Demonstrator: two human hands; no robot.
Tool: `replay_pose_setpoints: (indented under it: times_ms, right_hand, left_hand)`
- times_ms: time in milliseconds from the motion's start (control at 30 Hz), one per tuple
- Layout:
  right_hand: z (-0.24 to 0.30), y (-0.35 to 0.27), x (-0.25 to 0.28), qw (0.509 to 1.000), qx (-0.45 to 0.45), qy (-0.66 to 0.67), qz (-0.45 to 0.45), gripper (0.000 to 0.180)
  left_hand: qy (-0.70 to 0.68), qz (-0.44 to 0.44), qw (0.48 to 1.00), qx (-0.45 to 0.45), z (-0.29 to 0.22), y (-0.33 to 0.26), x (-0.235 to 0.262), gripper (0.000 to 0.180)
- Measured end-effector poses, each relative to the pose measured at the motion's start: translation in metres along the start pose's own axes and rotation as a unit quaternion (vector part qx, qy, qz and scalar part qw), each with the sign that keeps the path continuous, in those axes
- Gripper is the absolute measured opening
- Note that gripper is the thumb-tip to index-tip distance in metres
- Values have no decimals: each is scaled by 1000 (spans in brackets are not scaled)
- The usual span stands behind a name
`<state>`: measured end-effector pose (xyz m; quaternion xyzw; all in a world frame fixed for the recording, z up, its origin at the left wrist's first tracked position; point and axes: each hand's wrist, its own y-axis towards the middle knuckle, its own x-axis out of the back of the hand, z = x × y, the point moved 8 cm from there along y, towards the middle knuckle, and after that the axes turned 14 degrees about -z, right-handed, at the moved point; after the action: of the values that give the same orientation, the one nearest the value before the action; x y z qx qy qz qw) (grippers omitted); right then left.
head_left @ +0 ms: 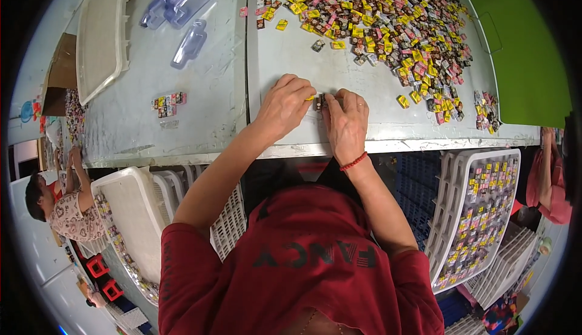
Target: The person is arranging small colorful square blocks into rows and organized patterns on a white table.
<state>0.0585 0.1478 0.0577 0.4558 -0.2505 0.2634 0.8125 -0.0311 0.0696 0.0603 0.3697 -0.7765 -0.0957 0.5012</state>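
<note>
Both hands meet over the near edge of the white table (209, 112). My left hand (284, 109) is closed, with a bit of a small yellow box (311, 98) showing at its fingertips. Just right of it, my right hand (347, 120), with a red bead bracelet at the wrist, pinches one or more small dark boxes (321, 102) against the tabletop. The fingers partly cover these pieces. Beyond the hands spreads a large heap of small yellow, pink, brown and black boxes (382, 26).
To the left lie a little block of small boxes (168, 105), clear plastic trays (190, 44) and a whitish bin lid (104, 35). A crate of filled packs (479, 214) stands low right; a white bin (130, 205) low left. Other people work at both sides.
</note>
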Motion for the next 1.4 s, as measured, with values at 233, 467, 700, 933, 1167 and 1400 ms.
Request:
replay_pose_setpoints:
  times_ms: [233, 467, 700, 933, 1167, 1400]
  right_hand:
    - [0, -1, 3, 1000, 18, -24, -1, 27]
    - [0, -2, 5, 999, 25, -39, -7, 27]
    - [-2, -4, 7, 999, -1, -35, -15, 28]
    - [-2, -5, 9, 999, 7, -42, -28, 26]
    - [-4, -6, 11, 998, 17, -45, -27, 27]
    - [-2, -5, 13, 998, 19, -53, -18, 30]
  left_hand:
    - [-28, -52, 998, -20, -16, -10, 2, 19]
    - [52, -90, 993, -56, -7, -11, -8, 18]
    - [47, -121, 989, 63, 0, -12, -11, 14]
    - [78, -177, 980, 45, -6, -11, 2, 15]
    - [81, -47, 996, 8, 6, -6, 10, 20]
    - [74, 10, 997, 23, 2, -1, -3, 24]
